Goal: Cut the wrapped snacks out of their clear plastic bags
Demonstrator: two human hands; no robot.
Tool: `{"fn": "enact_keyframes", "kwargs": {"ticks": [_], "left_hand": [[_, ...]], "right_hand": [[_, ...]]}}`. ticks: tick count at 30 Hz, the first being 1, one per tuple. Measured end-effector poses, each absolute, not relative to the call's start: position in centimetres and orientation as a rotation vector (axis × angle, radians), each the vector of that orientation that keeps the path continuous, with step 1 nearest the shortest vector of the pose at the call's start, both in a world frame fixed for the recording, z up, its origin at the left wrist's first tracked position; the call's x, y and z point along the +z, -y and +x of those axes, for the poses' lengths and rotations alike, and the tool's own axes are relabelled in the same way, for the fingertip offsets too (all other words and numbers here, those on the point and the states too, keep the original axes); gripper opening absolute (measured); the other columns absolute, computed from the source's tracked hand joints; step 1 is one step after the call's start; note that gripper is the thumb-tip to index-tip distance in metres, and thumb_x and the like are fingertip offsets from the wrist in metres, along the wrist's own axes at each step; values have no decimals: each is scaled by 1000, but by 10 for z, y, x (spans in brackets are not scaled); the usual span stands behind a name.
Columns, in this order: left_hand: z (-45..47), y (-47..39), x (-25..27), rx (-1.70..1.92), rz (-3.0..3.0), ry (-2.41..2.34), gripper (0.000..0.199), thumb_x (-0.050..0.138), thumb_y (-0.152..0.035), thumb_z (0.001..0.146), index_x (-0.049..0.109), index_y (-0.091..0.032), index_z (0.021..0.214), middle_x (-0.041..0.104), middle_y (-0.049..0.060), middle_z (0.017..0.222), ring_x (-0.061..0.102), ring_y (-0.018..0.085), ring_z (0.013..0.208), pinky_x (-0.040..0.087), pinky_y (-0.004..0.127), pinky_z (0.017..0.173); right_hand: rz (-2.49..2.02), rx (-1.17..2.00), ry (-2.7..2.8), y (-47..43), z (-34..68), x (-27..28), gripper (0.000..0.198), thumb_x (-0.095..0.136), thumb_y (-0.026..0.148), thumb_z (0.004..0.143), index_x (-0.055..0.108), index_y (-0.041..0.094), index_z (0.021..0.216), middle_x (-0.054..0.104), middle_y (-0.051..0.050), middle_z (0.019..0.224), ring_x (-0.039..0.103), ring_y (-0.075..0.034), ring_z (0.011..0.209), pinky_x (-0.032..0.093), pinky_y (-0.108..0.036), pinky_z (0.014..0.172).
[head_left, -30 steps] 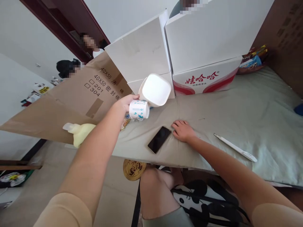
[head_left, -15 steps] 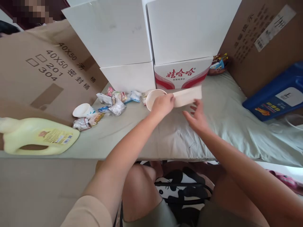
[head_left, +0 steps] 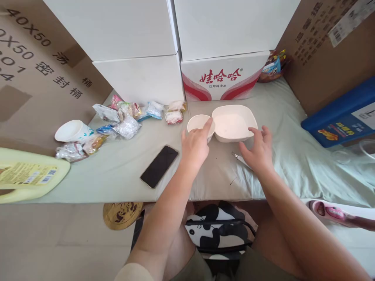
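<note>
Bracketing cup (head_left: 198,121) and tub (head_left: 233,120)
Left hand (head_left: 195,147) is overlapping the cup, grip unclear; right hand (head_left: 258,149), apart and loose-fingered, is flanking the crosswise-lying tub's right end

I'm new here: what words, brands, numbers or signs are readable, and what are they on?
"40X50 汤 桶": left cardboard box
"0X50 密封桶": same box, start cut off by the picture's edge
"01" and "4": same box, also cut off
"娃哈哈®": lower white box with red bands
"饮用纯净水": same white box
Too small or blurred to read: print on the right cardboard box, blue jug, yellow bottle and wrapped packets.
</note>
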State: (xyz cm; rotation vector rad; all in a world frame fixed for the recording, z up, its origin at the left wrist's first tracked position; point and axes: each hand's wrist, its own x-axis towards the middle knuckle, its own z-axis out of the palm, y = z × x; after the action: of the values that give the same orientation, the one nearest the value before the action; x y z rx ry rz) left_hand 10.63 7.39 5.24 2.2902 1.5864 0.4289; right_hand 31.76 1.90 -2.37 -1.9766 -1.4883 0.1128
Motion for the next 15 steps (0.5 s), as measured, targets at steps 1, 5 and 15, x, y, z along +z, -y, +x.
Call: {"fn": "enact_keyframes", "kwargs": {"ticks": [1,5,15], "left_hand": [[103,-68,51,483,2244,-1640,73,54,-4,88,48,-33,155,75,11,123,62,33,129,26,64,126],[93,-51,37,573,2134,-1670,43,57,-12,91,68,-28,130,69,13,140,50,36,146,23,67,127],[22,-169,36,541,2158,-1823,42,53,-24,101,53,-13,142,54,16,152,48,26,141,35,39,122]], "right_hand": [[-1934,72,1525,-17,316,-21,54,58,37,88,52,19,138,35,-26,158,43,-42,146,46,-60,109],[-1746,36,1697,-6,305,-15,40,56,31,90,57,20,129,50,-22,149,50,-37,142,45,-58,113],[-1714,155,1684,12,295,-16,33,55,29,92,60,22,124,60,-18,143,60,-34,133,53,-52,105]]}}
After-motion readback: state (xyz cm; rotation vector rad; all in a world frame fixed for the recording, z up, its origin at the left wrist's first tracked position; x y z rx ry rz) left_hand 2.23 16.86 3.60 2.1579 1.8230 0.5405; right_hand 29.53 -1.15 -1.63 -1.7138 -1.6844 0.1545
